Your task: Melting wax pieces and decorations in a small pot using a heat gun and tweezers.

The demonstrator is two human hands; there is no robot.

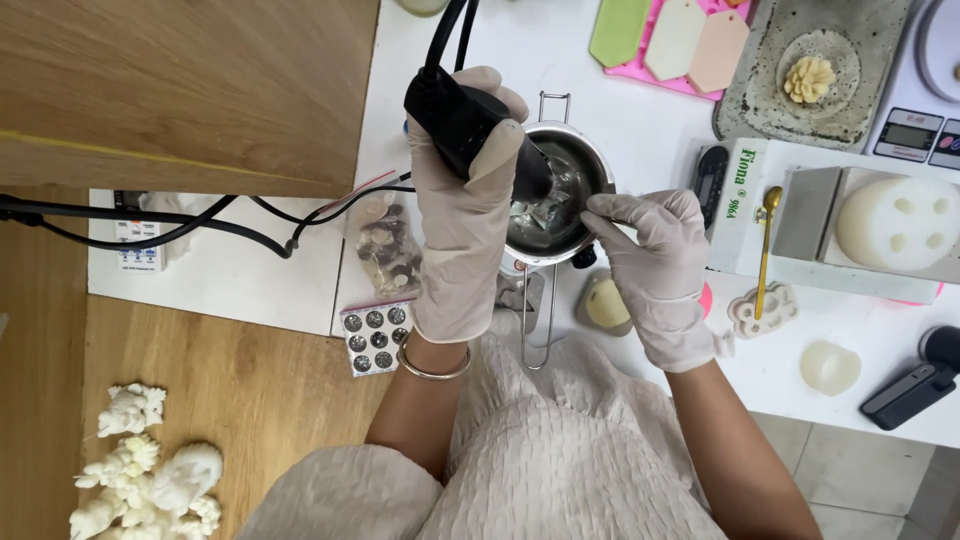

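The left hand [462,200] is gripping a black heat tool [470,125], aiming it into the steel pot [590,165] on the white worktop [640,120]. The right hand [655,265] is pinching the pot's rim. A clear bag [385,245] of discs is lying left of the pot, and a white green-lettered box [735,205] right.

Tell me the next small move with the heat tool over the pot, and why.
Probably keep the black heat tool in the left hand aimed into the metal pot, sweeping slowly. Solid pieces show inside, and the right hand is at the rim.
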